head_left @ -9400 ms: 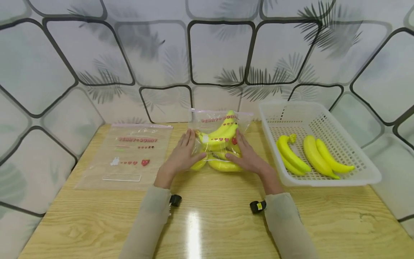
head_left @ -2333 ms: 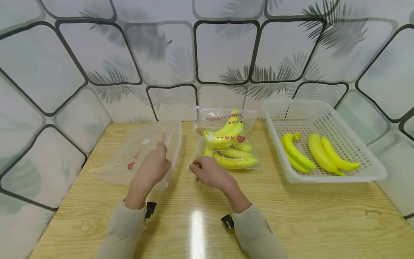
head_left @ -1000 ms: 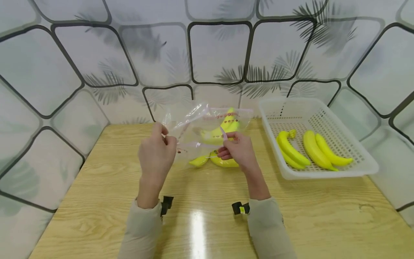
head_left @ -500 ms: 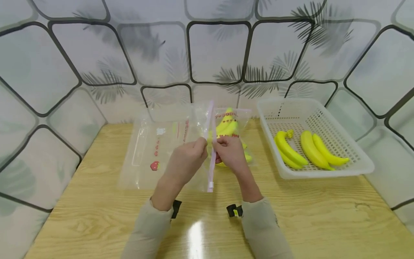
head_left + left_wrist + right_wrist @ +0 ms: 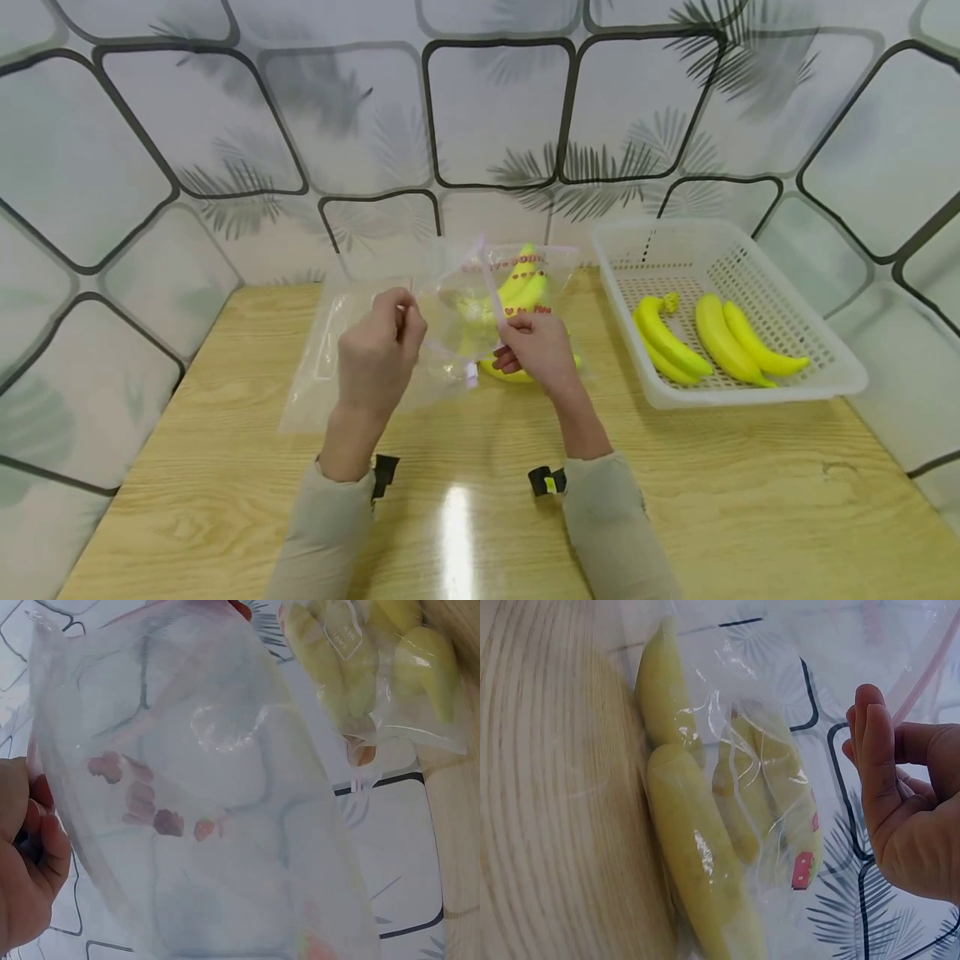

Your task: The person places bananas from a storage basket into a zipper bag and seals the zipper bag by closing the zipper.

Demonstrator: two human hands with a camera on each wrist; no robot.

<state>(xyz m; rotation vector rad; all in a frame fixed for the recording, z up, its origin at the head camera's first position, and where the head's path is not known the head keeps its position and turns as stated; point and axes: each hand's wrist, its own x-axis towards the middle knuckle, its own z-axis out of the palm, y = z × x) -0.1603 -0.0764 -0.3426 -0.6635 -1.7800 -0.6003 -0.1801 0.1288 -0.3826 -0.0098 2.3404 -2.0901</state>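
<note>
Likely opening the clear bag [image 5: 202, 772] over the counter [image 5: 750, 508], partly in front of the banana-filled bag [image 5: 540, 287]; pinching its mouth edges with left fingers [image 5: 388, 303] and right fingers [image 5: 522, 325]. Probably needing wider parting next.

Head view, centre as hub. Back wall [image 5: 498, 108] fills 11 to 1 o'clock; left wall [image 5: 67, 183] at 9 to 10, right wall [image 5: 885, 167] at 2 to 3. All pale grey-white, printed with black and grey rounded outlines [image 5: 430, 117]. Palm prints [image 5: 600, 160] darkest near 10, 12 and between 1 and 2. Faint green tint at 9. Table [image 5: 180, 500]: light wood, grain roughly crosswise, far edge against back wall, small dark mark toward 4. Glare [image 5: 456, 533]: white vertical streak at 6. Light otherwise even.
</note>
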